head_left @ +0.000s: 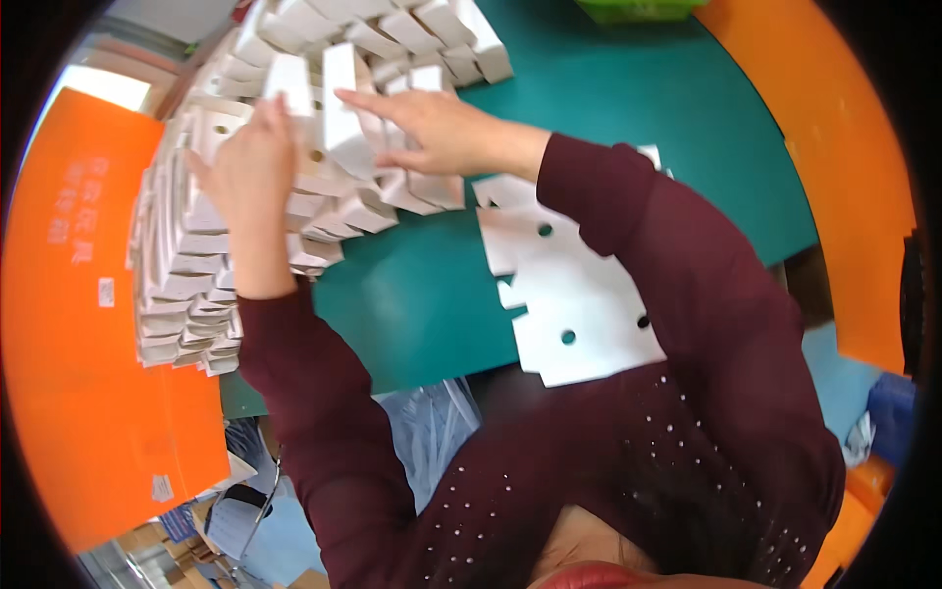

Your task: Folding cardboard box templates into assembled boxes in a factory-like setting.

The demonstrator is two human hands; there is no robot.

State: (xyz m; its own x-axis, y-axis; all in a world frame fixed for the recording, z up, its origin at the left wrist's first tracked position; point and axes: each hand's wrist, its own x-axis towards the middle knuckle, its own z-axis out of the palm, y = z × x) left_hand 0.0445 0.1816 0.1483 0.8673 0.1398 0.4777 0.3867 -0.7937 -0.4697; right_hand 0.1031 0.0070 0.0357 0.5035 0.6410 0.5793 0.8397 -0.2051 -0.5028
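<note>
White folded card boxes [196,245] are packed in tight rows at the left and far left of the table. Over these rows is my left hand [250,162], blurred, its thumb held apart and its fingertips close to a standing white box [288,83]. My right hand [432,128] reaches in from the right with index finger and thumb spread. Its index finger lies against another upright white box [345,113], and the thumb is near that box's lower right side. Both hands look open; no firm grip shows.
Flat white die-cut card sheets [579,285] with round holes lie on the green table [392,314], partly under my right sleeve. Orange panels [78,324] stand at the left and right. A green container [643,8] is at the far edge. Clear plastic [427,432] hangs below the near edge.
</note>
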